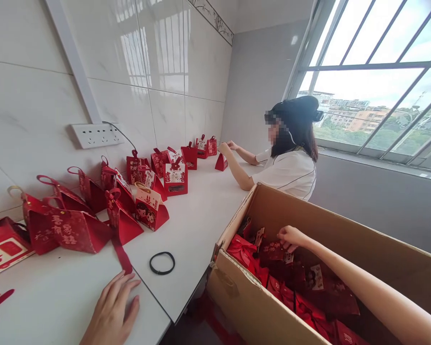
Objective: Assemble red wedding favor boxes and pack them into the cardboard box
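My left hand (112, 309) lies on the white table with its fingers stretched out, the fingertips at the end of a red ribbon strip (122, 256). That strip leads back to a red gift box (124, 223) with a looped handle. Inside a large cardboard box (233, 287), my right hand (292, 238) has its fingers curled together above a dark red gift box (273, 250) with pale lettering. What sits between those fingers is hidden. Red ribbon bows (242, 251) and more red packages fill the carton around it.
Several folded red gift boxes (81, 230) stand along the tiled wall. A black hair tie (162, 263) lies on the table (190, 215). Across it, a co-worker (290, 163) handles a small red box (221, 163). A power strip (96, 135) is on the wall.
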Demonstrator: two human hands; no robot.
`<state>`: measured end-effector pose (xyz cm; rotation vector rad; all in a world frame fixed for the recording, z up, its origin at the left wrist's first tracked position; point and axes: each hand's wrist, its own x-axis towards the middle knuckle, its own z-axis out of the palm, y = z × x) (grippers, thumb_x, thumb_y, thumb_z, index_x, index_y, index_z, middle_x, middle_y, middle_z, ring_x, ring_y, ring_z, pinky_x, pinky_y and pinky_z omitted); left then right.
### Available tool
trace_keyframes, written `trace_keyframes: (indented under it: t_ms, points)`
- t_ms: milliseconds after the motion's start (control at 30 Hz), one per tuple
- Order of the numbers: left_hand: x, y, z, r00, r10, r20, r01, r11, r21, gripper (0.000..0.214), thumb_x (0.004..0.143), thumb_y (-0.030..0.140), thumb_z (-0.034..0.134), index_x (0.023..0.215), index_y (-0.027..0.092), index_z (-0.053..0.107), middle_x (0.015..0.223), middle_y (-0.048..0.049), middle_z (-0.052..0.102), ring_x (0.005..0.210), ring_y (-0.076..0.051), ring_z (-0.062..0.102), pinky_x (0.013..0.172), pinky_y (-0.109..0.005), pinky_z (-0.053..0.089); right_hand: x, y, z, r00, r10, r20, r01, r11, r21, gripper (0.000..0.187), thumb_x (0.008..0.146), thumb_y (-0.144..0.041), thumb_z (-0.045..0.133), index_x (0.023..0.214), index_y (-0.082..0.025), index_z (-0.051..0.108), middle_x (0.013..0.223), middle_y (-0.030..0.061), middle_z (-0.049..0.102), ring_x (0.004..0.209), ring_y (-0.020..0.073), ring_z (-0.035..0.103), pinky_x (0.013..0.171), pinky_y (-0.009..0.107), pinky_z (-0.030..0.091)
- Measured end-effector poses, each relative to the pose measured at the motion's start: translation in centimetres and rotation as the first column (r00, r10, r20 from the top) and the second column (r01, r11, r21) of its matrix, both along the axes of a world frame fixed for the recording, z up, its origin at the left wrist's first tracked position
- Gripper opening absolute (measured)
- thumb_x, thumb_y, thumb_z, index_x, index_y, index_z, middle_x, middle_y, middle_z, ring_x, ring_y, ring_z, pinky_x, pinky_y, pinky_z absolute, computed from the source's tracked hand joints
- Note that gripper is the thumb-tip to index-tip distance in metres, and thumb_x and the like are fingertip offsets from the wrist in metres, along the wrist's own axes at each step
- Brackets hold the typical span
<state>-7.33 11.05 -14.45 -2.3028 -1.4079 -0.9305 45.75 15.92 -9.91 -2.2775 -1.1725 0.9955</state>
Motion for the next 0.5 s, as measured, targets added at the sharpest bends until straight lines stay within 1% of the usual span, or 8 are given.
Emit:
trace_keyframes:
  t_ms: [33, 100, 167, 233, 300, 400, 500]
  points:
    - [-0.1, -0.1, 0.0, 1.000, 0.003, 0.003, -0.003, 1.000, 0.000, 0.021, 0.082, 0.028, 0.048, 0.095, 0.020, 0.063, 0.099, -0.0075, 0.065, 0.098, -0.024, 0.060, 0.079, -0.036, 0.052, -1.0, 1.5, -0.7, 1.000, 0.019, -0.005, -0.019, 1.000, 0.001, 0.019, 0.087, -0.027, 0.061, 0.078, -0.011, 0.061, 0.065, -0.0025, 0.060, 0.056, 0.0085, 0.060, 0.052, 0.021, 0.052]
    - [-0.2, -0.4, -0.1, 1.000, 0.025, 0.018, -0.025, 0.999, -0.026, 0.021, 0.082, 0.029, 0.048, 0.095, 0.021, 0.063, 0.100, -0.0074, 0.066, 0.099, -0.025, 0.060, 0.080, -0.037, 0.053, -2.9, 4.3, -2.1, 0.999, 0.031, 0.009, -0.031, 1.000, 0.005, 0.019, 0.090, -0.029, 0.058, 0.087, -0.010, 0.061, 0.076, -0.0012, 0.062, 0.064, 0.0083, 0.060, 0.058, 0.021, 0.052]
    - [-0.3, -0.7, -0.3, 0.998, 0.054, 0.040, -0.051, 0.997, -0.066, 0.021, 0.082, 0.029, 0.048, 0.095, 0.022, 0.064, 0.102, -0.0074, 0.066, 0.101, -0.025, 0.061, 0.081, -0.037, 0.055, -4.4, 6.8, -3.3, 0.999, 0.024, 0.048, -0.025, 1.000, 0.000, 0.019, 0.091, -0.029, 0.057, 0.094, -0.011, 0.061, 0.086, 0.0011, 0.063, 0.071, 0.0104, 0.061, 0.062, 0.024, 0.053]
    - [-0.3, -0.9, -0.4, 0.996, 0.070, 0.047, -0.066, 0.993, -0.096, 0.022, 0.082, 0.029, 0.049, 0.095, 0.022, 0.065, 0.104, -0.0071, 0.066, 0.102, -0.025, 0.062, 0.081, -0.037, 0.056, -5.6, 8.7, -4.2, 0.994, 0.014, 0.104, -0.013, 1.000, -0.005, 0.020, 0.091, -0.028, 0.057, 0.102, -0.011, 0.059, 0.094, 0.0035, 0.062, 0.078, 0.0122, 0.062, 0.067, 0.027, 0.054]
    - [-0.1, -1.0, -0.4, 0.997, 0.073, 0.035, -0.069, 0.993, -0.099, 0.022, 0.081, 0.028, 0.050, 0.096, 0.023, 0.065, 0.104, -0.0065, 0.067, 0.102, -0.024, 0.063, 0.080, -0.036, 0.058, -6.4, 9.9, -4.9, 0.987, 0.013, 0.157, -0.015, 1.000, 0.006, 0.022, 0.091, -0.027, 0.057, 0.106, -0.012, 0.058, 0.100, 0.0051, 0.061, 0.082, 0.0132, 0.062, 0.069, 0.029, 0.055]
    - [0.1, -0.8, -0.4, 0.998, 0.062, -0.007, -0.063, 0.995, -0.073, 0.023, 0.080, 0.025, 0.050, 0.096, 0.023, 0.066, 0.103, -0.0060, 0.069, 0.100, -0.023, 0.065, 0.077, -0.033, 0.060, -6.8, 10.5, -5.7, 0.975, 0.045, 0.217, -0.052, 0.998, 0.028, 0.023, 0.090, -0.028, 0.057, 0.108, -0.013, 0.056, 0.104, 0.0057, 0.060, 0.086, 0.0146, 0.061, 0.071, 0.030, 0.055]
    - [-0.1, -0.5, -0.7, 0.997, 0.052, -0.057, -0.055, 0.996, -0.064, 0.024, 0.079, 0.021, 0.050, 0.096, 0.023, 0.067, 0.103, -0.0054, 0.070, 0.100, -0.023, 0.066, 0.077, -0.031, 0.060, -6.7, 11.2, -6.6, 0.958, 0.091, 0.273, -0.093, 0.996, -0.006, 0.020, 0.090, -0.026, 0.058, 0.106, -0.014, 0.057, 0.102, 0.0052, 0.061, 0.086, 0.0149, 0.062, 0.071, 0.029, 0.054]
